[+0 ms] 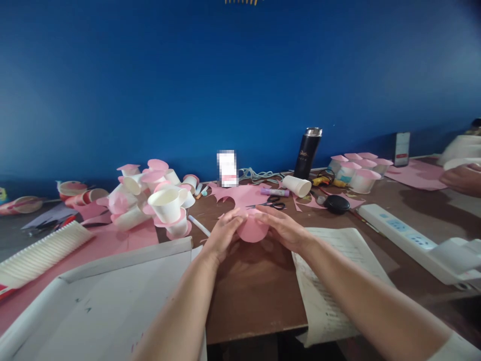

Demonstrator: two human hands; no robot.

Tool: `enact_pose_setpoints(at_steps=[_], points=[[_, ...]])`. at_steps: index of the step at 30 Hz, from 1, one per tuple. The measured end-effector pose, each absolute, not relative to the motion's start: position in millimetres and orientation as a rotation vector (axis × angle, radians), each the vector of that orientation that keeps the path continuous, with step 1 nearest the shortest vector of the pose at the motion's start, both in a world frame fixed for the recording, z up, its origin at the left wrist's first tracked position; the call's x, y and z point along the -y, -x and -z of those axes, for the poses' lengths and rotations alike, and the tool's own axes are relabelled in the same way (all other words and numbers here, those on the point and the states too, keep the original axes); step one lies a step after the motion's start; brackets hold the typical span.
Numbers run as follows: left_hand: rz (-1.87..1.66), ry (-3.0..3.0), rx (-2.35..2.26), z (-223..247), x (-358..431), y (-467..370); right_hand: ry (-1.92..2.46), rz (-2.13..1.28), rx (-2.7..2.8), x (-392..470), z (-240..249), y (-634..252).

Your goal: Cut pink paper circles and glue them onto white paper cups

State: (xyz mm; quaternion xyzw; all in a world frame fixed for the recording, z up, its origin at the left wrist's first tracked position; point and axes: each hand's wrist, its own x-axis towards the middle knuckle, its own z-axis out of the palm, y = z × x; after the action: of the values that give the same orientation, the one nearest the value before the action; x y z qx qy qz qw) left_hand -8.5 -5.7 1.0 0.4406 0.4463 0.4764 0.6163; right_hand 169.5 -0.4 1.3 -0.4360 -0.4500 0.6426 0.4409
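Between my two hands a round pink paper piece [253,229] is held above the brown table [259,296]. My left hand [226,229] pinches its left edge, and my right hand [280,225] grips the right edge; both thumbs lie on top. Just beyond the fingers are black-handled scissors [276,202], resting by a cut-out pink paper sheet [246,194]. A purple glue stick [275,192] and a white paper cup [296,186] on its side lie behind the scissors.
White cups with pink paper pieces [165,205] pile up on the left, near a long cup stack [41,253]. A black bottle [308,153] stands behind. At right are a power strip [398,228], printed paper [334,281] and another person's hand [464,179].
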Motion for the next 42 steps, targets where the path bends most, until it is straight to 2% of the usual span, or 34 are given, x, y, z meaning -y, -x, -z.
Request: enact_pose_setpoints(at_steps=[11,25,30,42], points=[[-1.105,-0.927,-1.008,-4,6,10,1.061,-1.666,1.033,3,-8,-169],[-1.068,-0.803,-0.923,-5,5,12,0.876,-1.709,1.183,5,-12,-168],[-1.027,-0.876,-0.777,-7,7,14,0.8,-1.757,1.177,2,-9,-170],[-1.022,-0.802,-0.799,-10,8,12,0.776,-1.71,1.196,2,-10,-168]])
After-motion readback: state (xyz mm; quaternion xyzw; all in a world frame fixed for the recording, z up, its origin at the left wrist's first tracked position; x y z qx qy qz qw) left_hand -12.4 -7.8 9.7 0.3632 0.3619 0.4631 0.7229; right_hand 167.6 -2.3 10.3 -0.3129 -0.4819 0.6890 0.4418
